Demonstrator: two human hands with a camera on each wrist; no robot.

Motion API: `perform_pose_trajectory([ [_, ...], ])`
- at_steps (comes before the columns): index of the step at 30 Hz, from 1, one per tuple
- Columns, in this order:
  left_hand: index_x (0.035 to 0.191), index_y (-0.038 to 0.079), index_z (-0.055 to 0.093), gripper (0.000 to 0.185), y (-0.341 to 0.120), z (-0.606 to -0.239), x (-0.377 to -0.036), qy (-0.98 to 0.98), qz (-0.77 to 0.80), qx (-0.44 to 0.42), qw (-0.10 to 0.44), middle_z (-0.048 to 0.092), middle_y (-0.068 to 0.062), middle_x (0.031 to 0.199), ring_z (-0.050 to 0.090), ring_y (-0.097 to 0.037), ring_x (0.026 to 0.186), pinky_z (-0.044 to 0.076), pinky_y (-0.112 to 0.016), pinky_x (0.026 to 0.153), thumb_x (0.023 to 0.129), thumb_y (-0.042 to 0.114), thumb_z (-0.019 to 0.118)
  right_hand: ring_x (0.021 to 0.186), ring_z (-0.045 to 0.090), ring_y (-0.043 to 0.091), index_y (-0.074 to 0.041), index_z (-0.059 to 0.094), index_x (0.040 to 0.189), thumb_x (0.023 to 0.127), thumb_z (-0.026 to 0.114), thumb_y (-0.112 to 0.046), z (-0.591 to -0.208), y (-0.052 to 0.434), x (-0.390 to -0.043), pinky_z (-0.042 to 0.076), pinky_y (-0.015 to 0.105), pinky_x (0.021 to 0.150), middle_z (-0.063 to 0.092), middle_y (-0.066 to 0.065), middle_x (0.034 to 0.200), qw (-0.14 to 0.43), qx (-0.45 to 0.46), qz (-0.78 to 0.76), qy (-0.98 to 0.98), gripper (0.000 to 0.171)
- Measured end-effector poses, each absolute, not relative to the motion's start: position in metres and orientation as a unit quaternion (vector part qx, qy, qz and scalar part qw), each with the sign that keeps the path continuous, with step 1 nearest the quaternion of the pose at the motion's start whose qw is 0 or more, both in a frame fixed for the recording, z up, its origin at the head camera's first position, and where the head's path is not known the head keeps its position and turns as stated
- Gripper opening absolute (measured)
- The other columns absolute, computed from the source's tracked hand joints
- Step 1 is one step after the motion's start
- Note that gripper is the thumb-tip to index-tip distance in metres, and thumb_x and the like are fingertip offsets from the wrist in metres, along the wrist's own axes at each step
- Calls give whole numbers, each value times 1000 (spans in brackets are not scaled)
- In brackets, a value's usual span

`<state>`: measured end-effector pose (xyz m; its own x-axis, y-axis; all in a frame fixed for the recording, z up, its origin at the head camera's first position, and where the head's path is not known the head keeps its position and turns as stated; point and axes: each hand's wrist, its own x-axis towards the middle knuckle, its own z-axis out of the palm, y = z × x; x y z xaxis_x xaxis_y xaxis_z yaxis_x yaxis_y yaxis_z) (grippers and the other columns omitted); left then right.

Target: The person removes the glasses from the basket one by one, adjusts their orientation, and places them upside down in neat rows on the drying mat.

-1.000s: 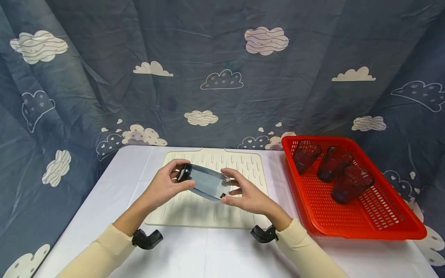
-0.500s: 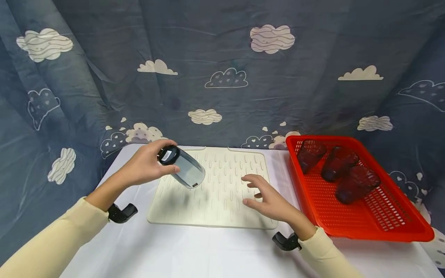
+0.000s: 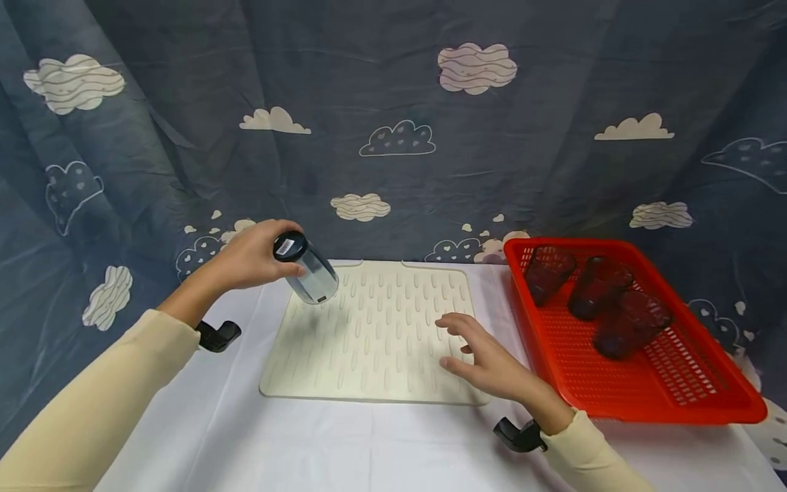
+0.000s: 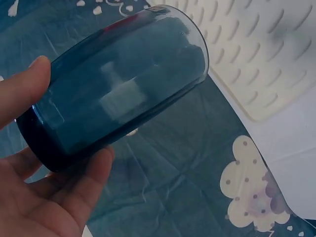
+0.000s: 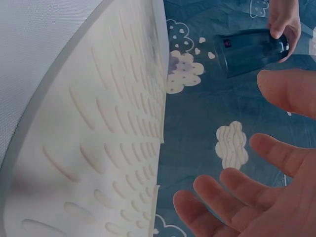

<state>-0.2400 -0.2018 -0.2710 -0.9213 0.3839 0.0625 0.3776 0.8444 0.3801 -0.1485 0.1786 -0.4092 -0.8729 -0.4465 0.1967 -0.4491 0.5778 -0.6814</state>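
Head view: left hand [image 3: 249, 260] around glass [image 3: 305, 268], right hand [image 3: 488, 362] spread

No readable text, brand or no. anywhere. Only candidate: small white sticker [image 3: 284, 247] on dark base of glass [image 3: 305, 268], print too small to read in head view; thru the glass wall in left wrist view it's a pale blur, in right wrist view a tiny light-and-red patch, also illegible. Cloth shows cloud drawings only, no lettering
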Motion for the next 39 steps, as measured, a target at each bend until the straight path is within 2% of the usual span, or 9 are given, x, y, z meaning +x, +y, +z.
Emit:
perform_pose_trajectory([
  [5, 137, 4, 53, 63, -209, -269, -251, 963, 183, 197, 12, 62, -18, 126, 63, -32, 107, 54, -49, 87, 83, 26, 77, 119, 56, 31, -8, 49, 137, 90, 69, -16, -411, 179, -148, 57, 45, 88, 48, 15, 143, 3, 266, 374, -888, 51],
  [11, 137, 3, 53, 65, -207, -261, -264, 966, 160, 201, 9, 63, -20, 123, 63, -33, 105, 53, -50, 86, 83, 28, 78, 119, 57, 34, -9, 49, 139, 90, 70, -18, -410, 181, -147, 57, 50, 89, 47, 16, 146, -7, 254, 368, -894, 53],
  [20, 139, 3, 51, 65, -201, -255, -276, 971, 160, 179, 19, 61, -22, 126, 60, -34, 108, 51, -51, 89, 84, 27, 76, 121, 56, 36, -10, 49, 139, 90, 69, -18, -411, 182, -149, 56, 53, 89, 45, 18, 147, -17, 252, 374, -893, 53],
  [30, 142, 2, 47, 67, -200, -276, -297, 975, 159, 150, 38, 58, -25, 130, 59, -38, 113, 52, -53, 92, 86, 25, 74, 123, 55, 41, -10, 48, 139, 91, 68, -19, -412, 180, -151, 56, 55, 90, 44, 16, 147, -35, 248, 382, -890, 53],
  [39, 146, 0, 42, 71, -197, -298, -310, 977, 168, 127, 45, 51, -27, 141, 53, -42, 126, 48, -55, 101, 87, 24, 74, 123, 55, 42, -10, 48, 138, 92, 68, -19, -413, 182, -152, 56, 56, 90, 45, 16, 146, -42, 242, 387, -889, 51],
])
